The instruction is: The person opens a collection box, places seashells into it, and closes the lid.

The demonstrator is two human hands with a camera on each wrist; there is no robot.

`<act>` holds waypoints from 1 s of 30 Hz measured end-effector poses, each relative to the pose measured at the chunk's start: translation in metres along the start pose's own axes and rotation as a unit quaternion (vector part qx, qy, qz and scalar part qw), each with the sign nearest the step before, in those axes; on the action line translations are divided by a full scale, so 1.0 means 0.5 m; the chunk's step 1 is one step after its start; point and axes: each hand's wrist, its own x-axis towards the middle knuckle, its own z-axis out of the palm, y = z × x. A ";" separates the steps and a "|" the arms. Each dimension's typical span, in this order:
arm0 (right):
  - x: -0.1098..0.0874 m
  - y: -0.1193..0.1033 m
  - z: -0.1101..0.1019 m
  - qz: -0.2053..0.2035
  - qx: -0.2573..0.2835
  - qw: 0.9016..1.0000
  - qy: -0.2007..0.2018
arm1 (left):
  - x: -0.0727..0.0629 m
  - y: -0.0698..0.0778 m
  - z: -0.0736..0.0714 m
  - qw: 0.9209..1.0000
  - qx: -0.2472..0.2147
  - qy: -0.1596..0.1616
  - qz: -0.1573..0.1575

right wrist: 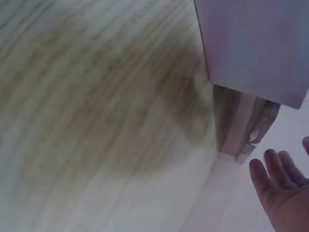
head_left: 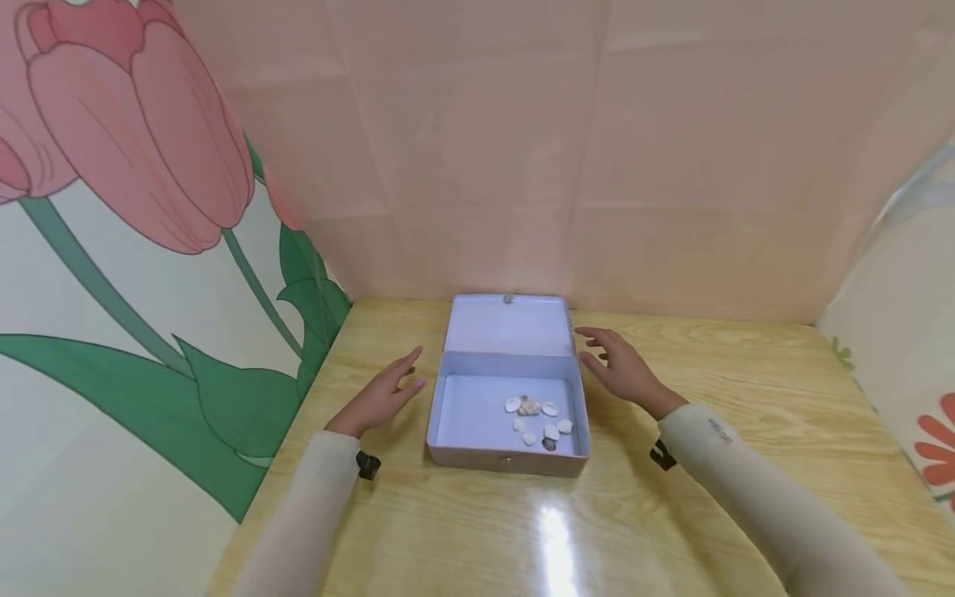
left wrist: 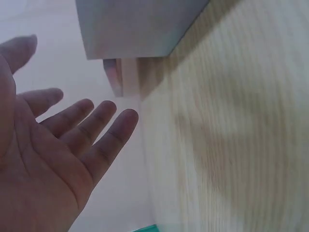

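Note:
A shallow rectangular box (head_left: 470, 414) with a pale inside lies on the table, its hinged lid (head_left: 510, 326) laid back towards the wall. Several small seashells (head_left: 529, 407) are spread over the right half of its floor, most of them white. Left of the box, my left hand (head_left: 380, 398) hovers with fingers spread and holds nothing. My right hand (head_left: 622, 369) is at the other side, close to the lid's right edge, its fingers loosely bent around nothing. In the wrist views the outer box wall (left wrist: 135, 29) shows near the left palm, and the right fingers (right wrist: 275, 169) stand apart from the box.
The wooden table (head_left: 709, 373) reaches back to a wall covered in plain pinkish sheeting (head_left: 477, 166). A tulip-patterned panel (head_left: 134, 274) borders the left side, and a panel with a red flower (head_left: 936, 444) the right. Light glares off the table in front of the box.

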 end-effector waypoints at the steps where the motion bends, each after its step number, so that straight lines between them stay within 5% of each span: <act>1: -0.001 0.004 0.001 0.012 0.006 1.000 -0.001 | 0.009 0.000 -0.002 1.000 -0.003 -0.003 0.000; 15: 0.011 0.051 0.040 0.137 0.157 0.978 -0.027 | 0.126 -0.009 -0.003 0.999 0.014 -0.027 -0.044; 19: 0.026 0.056 0.040 0.149 0.184 0.971 -0.040 | 0.156 -0.015 -0.004 0.998 0.031 -0.037 -0.037; 25: 0.057 0.056 0.041 0.147 0.215 0.965 -0.039 | 0.204 -0.016 0.001 0.998 -0.003 -0.047 -0.045; 30: 0.072 0.061 0.050 0.155 0.232 0.960 -0.036 | 0.223 -0.013 0.013 0.998 0.003 -0.042 -0.046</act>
